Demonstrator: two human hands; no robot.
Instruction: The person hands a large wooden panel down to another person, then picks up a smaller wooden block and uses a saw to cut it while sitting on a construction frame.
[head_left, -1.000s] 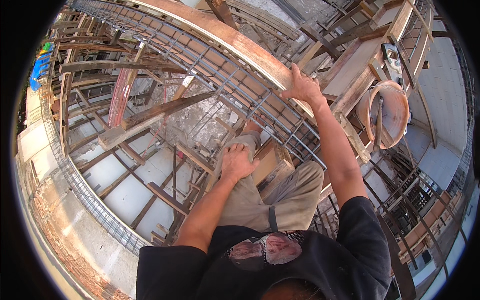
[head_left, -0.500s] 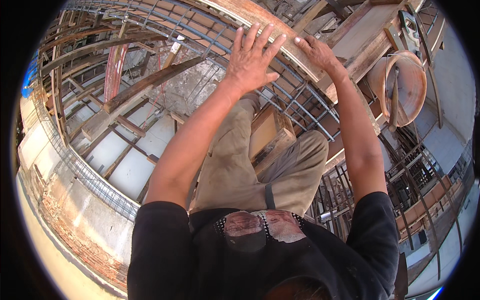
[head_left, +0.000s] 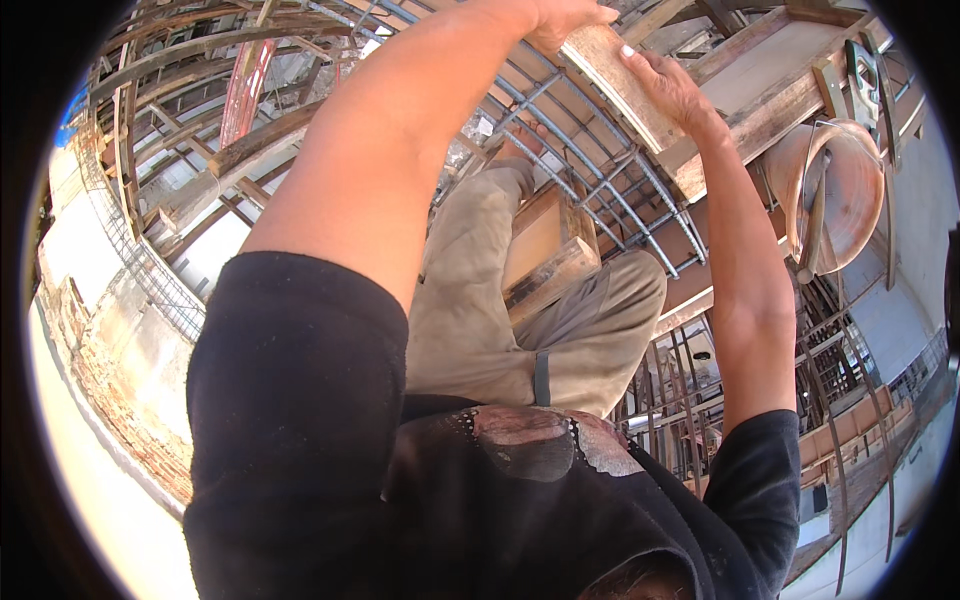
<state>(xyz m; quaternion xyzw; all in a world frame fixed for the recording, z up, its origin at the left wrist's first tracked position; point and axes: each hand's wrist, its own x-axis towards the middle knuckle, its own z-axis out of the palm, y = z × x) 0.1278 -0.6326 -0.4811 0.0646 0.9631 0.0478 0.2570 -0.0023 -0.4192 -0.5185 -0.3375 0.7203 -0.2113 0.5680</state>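
Observation:
A long wooden board (head_left: 625,95) lies slanting beside the steel rebar cage (head_left: 590,165) at the top. My right hand (head_left: 672,92) grips the board's right edge, thumb laid on its face and the other fingers mostly hidden. Stretched far forward, my left hand (head_left: 562,22) is at the board's upper part, cut off by the picture's top edge. Most of its fingers are out of sight, so its grip does not show. My bent legs in tan trousers (head_left: 465,270) are below the cage, a bare foot (head_left: 528,138) next to the bars.
To the right hangs an orange-brown bucket (head_left: 845,205) with a wooden handle in it. A handsaw (head_left: 862,85) is above it. A wooden formwork trough (head_left: 770,60) stands at the upper right. Timber beams (head_left: 265,140) cross at the left, over a drop. A wooden block (head_left: 550,280) sits between my legs.
My left hand has moved from spread over the rebar and board to farther up, at the top edge. My right hand stays at the board's edge. The view has shifted slightly.

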